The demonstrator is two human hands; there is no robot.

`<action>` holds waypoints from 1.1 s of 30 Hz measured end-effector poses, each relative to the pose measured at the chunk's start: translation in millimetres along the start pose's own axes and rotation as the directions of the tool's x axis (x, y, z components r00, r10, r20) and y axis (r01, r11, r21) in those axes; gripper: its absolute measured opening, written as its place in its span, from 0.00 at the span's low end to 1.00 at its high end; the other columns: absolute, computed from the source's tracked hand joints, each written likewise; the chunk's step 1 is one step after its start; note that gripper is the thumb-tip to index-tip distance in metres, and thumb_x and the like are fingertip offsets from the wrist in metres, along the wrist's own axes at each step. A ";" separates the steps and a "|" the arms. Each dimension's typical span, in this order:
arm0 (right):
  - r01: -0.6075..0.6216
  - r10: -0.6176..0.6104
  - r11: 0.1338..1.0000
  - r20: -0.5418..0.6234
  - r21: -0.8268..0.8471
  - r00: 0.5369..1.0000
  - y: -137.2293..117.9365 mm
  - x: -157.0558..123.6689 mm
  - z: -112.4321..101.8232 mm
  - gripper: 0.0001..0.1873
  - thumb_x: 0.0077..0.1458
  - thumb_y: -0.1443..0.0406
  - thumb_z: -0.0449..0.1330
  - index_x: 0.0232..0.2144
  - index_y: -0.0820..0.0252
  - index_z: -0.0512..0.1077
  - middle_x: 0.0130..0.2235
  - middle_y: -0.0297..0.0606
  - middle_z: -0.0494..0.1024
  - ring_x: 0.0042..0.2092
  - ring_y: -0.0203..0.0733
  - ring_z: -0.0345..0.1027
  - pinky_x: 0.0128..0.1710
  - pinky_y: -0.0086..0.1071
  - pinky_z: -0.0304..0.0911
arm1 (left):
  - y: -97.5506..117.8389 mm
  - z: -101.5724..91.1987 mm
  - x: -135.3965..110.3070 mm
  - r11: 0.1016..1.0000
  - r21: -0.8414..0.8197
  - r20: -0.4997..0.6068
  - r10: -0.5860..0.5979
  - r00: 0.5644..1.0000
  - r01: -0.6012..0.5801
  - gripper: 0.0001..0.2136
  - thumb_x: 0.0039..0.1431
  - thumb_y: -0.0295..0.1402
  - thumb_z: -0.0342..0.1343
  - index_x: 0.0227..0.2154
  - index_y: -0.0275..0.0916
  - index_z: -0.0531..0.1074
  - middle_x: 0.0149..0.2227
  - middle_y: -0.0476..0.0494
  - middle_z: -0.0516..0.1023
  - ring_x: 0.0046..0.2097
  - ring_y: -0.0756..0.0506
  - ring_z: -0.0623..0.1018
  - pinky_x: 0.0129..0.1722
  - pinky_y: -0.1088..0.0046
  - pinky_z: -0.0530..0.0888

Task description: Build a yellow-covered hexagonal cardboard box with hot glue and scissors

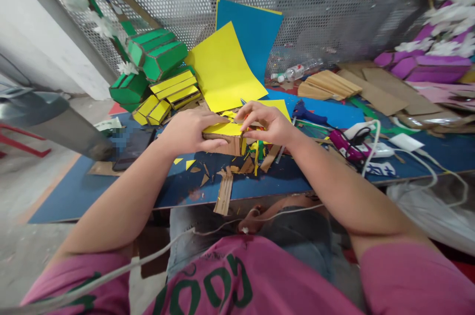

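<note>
My left hand (193, 129) is closed around the left side of a small cardboard box (224, 145) with a yellow paper top. Its fingers lie across the top and its thumb presses the near side. At the box's right edge, my right hand (265, 122) has its fingers curled and drawn toward the thumb. A thin dark tip (243, 101) shows above these fingers; what they pinch is too small to make out. Yellow paper offcuts and cardboard scraps (224, 191) lie in front of the box and to its right.
Yellow sheet (226, 70) and blue sheet (248, 33) lean behind. Left stand yellow blocks (174, 90) and green blocks (159, 55). Rightward lie a blue glue gun (309, 113), purple tool (347, 147), white cables (374, 147), cardboard pieces (382, 90) and a plastic bottle (295, 72).
</note>
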State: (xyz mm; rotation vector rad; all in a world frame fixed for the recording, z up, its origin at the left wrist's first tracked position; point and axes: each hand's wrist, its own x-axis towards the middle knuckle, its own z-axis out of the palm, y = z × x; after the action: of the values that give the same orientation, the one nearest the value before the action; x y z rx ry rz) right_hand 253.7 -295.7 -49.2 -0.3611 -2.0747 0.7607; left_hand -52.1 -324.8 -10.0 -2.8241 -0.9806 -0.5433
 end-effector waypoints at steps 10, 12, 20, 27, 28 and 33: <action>0.009 -0.009 1.000 0.016 -0.006 1.000 -2.5 2.1 -1.1 0.05 0.63 0.55 0.78 0.38 0.45 0.88 0.48 0.38 0.85 0.51 0.46 0.80 0.55 0.46 0.74 | 0.1 0.6 0.2 1.000 0.004 0.006 -0.003 1.000 0.003 0.37 0.70 0.70 0.55 0.64 0.46 0.82 0.57 0.34 0.89 0.54 0.31 0.88 0.48 0.59 0.81; 0.004 -0.004 1.000 0.017 -0.002 1.000 -3.0 2.2 -1.3 0.07 0.63 0.55 0.78 0.37 0.46 0.87 0.48 0.38 0.85 0.51 0.47 0.79 0.56 0.47 0.74 | 0.2 1.2 0.4 1.000 0.012 0.010 -0.003 1.000 0.003 0.37 0.69 0.70 0.55 0.65 0.48 0.82 0.56 0.34 0.89 0.54 0.32 0.89 0.48 0.59 0.81; -0.062 0.063 0.992 -0.008 0.111 0.998 -6.4 1.0 -2.5 0.13 0.63 0.51 0.76 0.35 0.49 0.84 0.48 0.39 0.82 0.50 0.47 0.77 0.56 0.46 0.74 | -0.7 1.5 -0.5 1.000 0.003 0.007 -0.008 1.000 0.008 0.37 0.69 0.70 0.55 0.64 0.47 0.82 0.56 0.34 0.89 0.55 0.32 0.88 0.48 0.59 0.81; -0.165 0.277 0.913 -0.268 0.374 0.923 -3.8 2.8 -7.3 0.25 0.61 0.40 0.75 0.36 0.48 0.73 0.42 0.34 0.78 0.40 0.43 0.72 0.43 0.39 0.74 | -2.3 0.3 -1.5 1.000 0.004 0.009 -0.031 0.999 0.031 0.38 0.68 0.70 0.55 0.66 0.48 0.82 0.56 0.35 0.89 0.56 0.31 0.88 0.49 0.58 0.81; -0.175 0.296 0.902 -0.270 0.396 0.916 -2.7 3.0 -7.1 0.25 0.61 0.40 0.74 0.36 0.48 0.73 0.41 0.34 0.78 0.40 0.42 0.72 0.42 0.39 0.74 | -1.7 0.0 -1.5 1.000 0.001 0.010 -0.031 0.999 0.031 0.38 0.69 0.70 0.56 0.66 0.48 0.82 0.56 0.35 0.89 0.56 0.31 0.88 0.50 0.58 0.81; -0.155 0.250 0.915 -0.224 0.372 0.942 2.8 1.7 -5.5 0.25 0.70 0.42 0.68 0.32 0.51 0.71 0.38 0.34 0.76 0.37 0.40 0.70 0.41 0.39 0.69 | 2.4 -4.3 -1.5 0.997 -0.071 0.009 -0.004 1.000 0.005 0.36 0.69 0.67 0.58 0.67 0.46 0.80 0.62 0.34 0.87 0.61 0.30 0.86 0.57 0.54 0.82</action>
State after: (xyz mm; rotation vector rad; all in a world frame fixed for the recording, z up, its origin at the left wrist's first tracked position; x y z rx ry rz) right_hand 257.1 -290.6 -47.5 -0.4578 -1.6244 1.1226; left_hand -53.0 -328.5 -6.5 -2.8894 -0.9890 -0.5784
